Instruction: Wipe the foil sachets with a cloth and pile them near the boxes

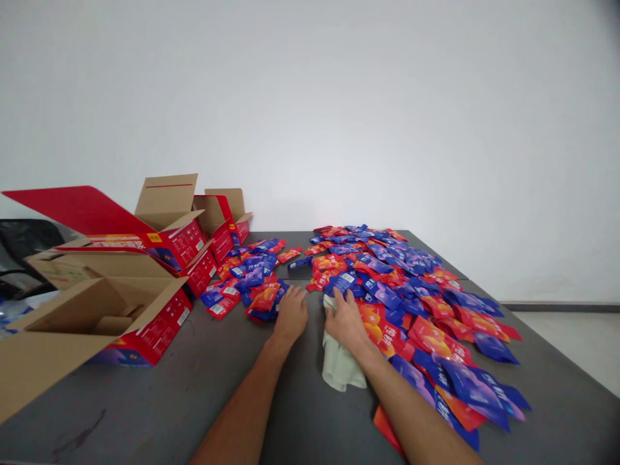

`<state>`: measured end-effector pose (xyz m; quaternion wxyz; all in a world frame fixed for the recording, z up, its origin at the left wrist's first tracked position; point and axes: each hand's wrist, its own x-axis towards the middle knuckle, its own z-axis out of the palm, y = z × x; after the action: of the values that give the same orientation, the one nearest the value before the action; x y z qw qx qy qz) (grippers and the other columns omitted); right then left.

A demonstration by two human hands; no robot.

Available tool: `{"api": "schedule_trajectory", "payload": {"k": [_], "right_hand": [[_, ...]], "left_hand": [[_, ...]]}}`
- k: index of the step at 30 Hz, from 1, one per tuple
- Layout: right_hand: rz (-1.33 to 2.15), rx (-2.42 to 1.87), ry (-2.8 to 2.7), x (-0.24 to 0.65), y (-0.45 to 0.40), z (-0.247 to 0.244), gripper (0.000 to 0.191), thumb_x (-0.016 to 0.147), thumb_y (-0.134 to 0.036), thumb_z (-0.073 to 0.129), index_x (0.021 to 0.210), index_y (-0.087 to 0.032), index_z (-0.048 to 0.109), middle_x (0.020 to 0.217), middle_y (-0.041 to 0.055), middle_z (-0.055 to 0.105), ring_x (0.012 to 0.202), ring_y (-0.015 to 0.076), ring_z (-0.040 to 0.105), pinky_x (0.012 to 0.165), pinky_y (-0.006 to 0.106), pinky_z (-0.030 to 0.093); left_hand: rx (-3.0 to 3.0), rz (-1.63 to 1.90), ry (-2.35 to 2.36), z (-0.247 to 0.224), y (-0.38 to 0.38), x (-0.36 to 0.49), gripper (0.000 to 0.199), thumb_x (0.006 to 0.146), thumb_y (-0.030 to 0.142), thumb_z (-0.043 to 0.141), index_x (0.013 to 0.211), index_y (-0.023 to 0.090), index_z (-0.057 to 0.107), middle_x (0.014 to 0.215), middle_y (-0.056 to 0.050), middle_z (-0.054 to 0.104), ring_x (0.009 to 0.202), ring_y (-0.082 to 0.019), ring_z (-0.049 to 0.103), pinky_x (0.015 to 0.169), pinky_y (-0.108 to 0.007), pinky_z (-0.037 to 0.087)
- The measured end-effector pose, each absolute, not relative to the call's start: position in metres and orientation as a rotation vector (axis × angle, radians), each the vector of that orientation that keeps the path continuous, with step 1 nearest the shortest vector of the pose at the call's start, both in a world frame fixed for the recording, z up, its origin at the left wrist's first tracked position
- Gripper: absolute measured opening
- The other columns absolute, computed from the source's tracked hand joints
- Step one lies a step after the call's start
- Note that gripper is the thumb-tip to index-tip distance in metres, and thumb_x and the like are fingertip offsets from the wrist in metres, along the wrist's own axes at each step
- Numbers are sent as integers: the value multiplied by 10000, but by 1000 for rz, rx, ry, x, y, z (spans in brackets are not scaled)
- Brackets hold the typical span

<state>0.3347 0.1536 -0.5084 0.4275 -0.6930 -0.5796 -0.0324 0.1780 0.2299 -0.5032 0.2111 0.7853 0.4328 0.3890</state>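
My left hand [291, 314] rests on the dark table beside the right edge of a smaller pile of red and blue packets [264, 298]; its fingers point forward, slightly curled and apart. My right hand [345, 318] lies over the top of a pale green cloth [339, 365], its fingers spread at the near-left edge of a large heap of red and blue packets [387, 294]. A blue packet [341, 283] lies just beyond its fingertips. I see nothing held in either hand.
Open red cardboard boxes [162, 326] stand along the left side, flaps raised. A dark blue marker-like stick [299, 263] lies between the two piles on the dark table [203, 387]. Behind the boxes at far left is a black chair [29, 248]. A white wall rises behind.
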Motion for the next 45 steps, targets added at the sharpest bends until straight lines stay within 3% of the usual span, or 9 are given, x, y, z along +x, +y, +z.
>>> {"api": "schedule_trajectory", "payload": {"k": [8,14,19,22,25,30,36,41,45], "right_hand": [[60,-1891,-1491,343,164,-515,482,818,-223,632,1272,-61,639,1229,272,648,1224,393,590,1019,509,479],[61,-1766,-1585,343,164,-512,417,821,-205,616,1221,-100,669,1250,219,665,1201,337,617,1047,479,481],[167,-1704,-1638,335,156,-499,429,835,-185,593,1249,-85,648,1281,203,649,1219,316,600,1081,465,457],[254,-1643,-1684,329,152,-491,427,824,-180,601,1240,-103,653,1278,177,646,1218,300,590,1100,446,441],[232,-1617,-1616,327,150,-485,441,815,-184,602,1248,-119,651,1270,171,626,1205,297,583,1096,442,447],[112,-1497,-1518,330,150,-480,561,845,-213,580,1399,-147,524,1310,166,587,1245,304,541,1085,484,452],[116,-1326,-1654,323,147,-480,347,875,-200,573,1207,-209,671,1208,116,641,1139,261,590,1031,454,489],[96,-1313,-1700,322,146,-480,336,874,-178,582,1180,-229,709,1205,119,627,1142,264,579,1010,450,495],[101,-1300,-1751,321,142,-475,358,860,-133,583,1170,-257,713,1201,102,618,1128,259,576,1012,458,484]], "left_hand": [[1824,993,961,-520,220,194,563,671,79,627,1212,219,700,1358,-140,624,1384,-356,433,1206,-543,179],[1577,1074,823,-514,222,196,572,626,34,622,1158,223,715,1273,-96,680,1267,-294,557,1183,-471,285],[1274,1211,922,-500,224,197,261,721,174,683,980,187,714,990,-84,740,988,-243,671,984,-414,473],[1156,1281,981,-498,223,196,277,691,140,694,959,171,637,849,-47,709,778,-179,666,760,-315,527],[983,1296,989,-495,221,196,442,629,27,655,1034,175,554,789,-11,664,695,-152,650,652,-266,511],[692,1208,854,-483,213,196,644,545,-73,620,1132,163,497,918,-53,688,777,-177,677,707,-302,533],[698,1080,724,-480,211,191,495,475,-86,614,924,124,614,783,-31,685,737,-157,646,682,-252,479],[718,1055,633,-480,214,186,442,449,-72,597,838,128,661,788,-30,694,740,-153,633,684,-247,469],[730,1051,605,-477,214,186,405,415,-39,540,767,135,642,699,3,652,632,-126,582,575,-225,409]]}}
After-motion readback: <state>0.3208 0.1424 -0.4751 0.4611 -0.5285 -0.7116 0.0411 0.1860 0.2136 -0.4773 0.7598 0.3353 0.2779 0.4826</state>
